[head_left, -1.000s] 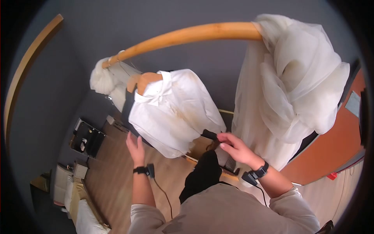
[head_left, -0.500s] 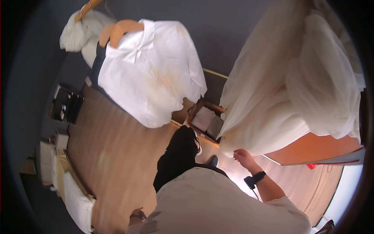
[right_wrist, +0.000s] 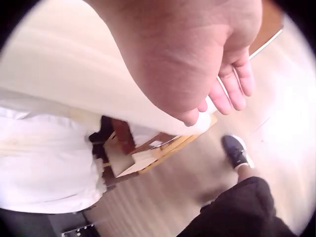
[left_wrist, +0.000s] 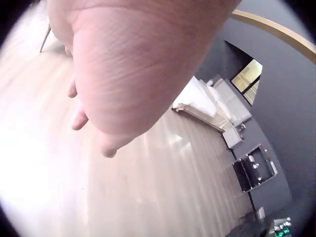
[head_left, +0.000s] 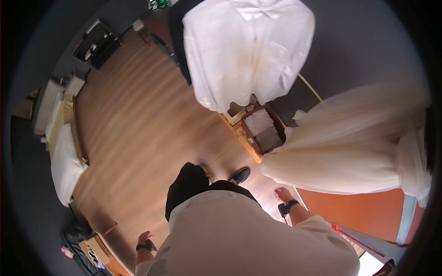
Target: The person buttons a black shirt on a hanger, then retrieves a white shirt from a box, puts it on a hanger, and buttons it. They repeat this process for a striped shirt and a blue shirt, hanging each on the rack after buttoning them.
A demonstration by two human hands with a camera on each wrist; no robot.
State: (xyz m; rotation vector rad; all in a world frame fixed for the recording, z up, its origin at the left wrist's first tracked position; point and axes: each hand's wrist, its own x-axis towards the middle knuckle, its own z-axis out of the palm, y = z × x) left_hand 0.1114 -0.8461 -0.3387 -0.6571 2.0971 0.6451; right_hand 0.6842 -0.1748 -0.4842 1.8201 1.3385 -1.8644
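My left hand [head_left: 143, 238] hangs by my left side above the wood floor [head_left: 138, 119]. In the left wrist view its fingers [left_wrist: 79, 116] are loosely relaxed and hold nothing. My right hand [head_left: 282, 194] hangs low at my right side, just under the hem of a cream tulle dress [head_left: 354, 142]. The right wrist view shows its fingers [right_wrist: 232, 86] straight and empty. A white shirt [head_left: 248, 50] hangs ahead of me, beyond the reach of both hands. Below it an open wooden crate [head_left: 260, 131] holds folded cloth.
A bed with white bedding [head_left: 64, 156] lies along the left wall, and a black shelf unit [head_left: 99, 43] stands at the far left. My dark shoe [head_left: 241, 175] is on the floor near the crate. An orange panel [head_left: 359, 209] is at the right.
The head view has tipped down from the wooden rail to the floor. Both hands have dropped away from the white shirt's hem to my sides, and the right hand released what it held there.
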